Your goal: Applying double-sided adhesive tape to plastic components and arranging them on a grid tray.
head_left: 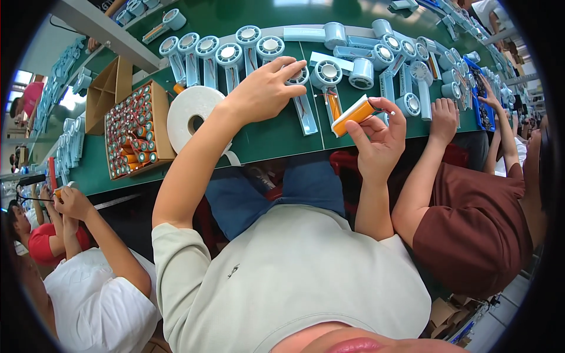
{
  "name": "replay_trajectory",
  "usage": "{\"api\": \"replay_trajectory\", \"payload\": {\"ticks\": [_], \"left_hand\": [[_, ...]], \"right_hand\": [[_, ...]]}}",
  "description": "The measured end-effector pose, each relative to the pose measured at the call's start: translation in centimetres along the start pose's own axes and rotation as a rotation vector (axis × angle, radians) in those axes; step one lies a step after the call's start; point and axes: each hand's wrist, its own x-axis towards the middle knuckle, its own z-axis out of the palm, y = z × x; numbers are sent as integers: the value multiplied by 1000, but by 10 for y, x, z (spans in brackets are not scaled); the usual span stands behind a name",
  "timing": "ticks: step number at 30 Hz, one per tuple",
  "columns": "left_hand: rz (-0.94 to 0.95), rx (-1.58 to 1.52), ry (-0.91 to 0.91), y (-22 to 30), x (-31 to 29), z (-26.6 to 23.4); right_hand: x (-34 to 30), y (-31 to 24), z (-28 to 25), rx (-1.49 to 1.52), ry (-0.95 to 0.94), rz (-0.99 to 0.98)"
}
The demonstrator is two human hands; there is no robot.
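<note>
My left hand [265,91] reaches over the table, its thumb and fingers around the round head of a light-blue handheld fan housing [305,115]. That housing's handle points toward me. In my right hand [379,138] is an orange cylindrical battery [355,116] with a white strip along its side, pinched between thumb and fingers and held above the table edge. Between my hands lies another blue fan housing [327,75], its handle open, with an orange battery and wires inside.
Left of me stand a white tape roll [181,120] and a cardboard box [163,117] of orange batteries. More blue fan housings [228,56] line the green table [265,144]. A co-worker's hand [444,120] rests close on my right; another person [100,294] sits at left.
</note>
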Motion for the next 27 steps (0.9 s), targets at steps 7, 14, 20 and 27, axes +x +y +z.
{"api": "replay_trajectory", "payload": {"ticks": [7,14,20,27], "left_hand": [[-37,-11,-69,10,5,-6],[-148,-269,-118,-5,11,-7],[-202,-330,46,-8,4,17],[-216,-348,191,-5,-2,28]], "right_hand": [[2,5,11,-55,-62,-93],[10,25,25,-393,-234,-243],[7,34,38,-615,-279,-312],[2,38,47,-522,-179,-255]]}}
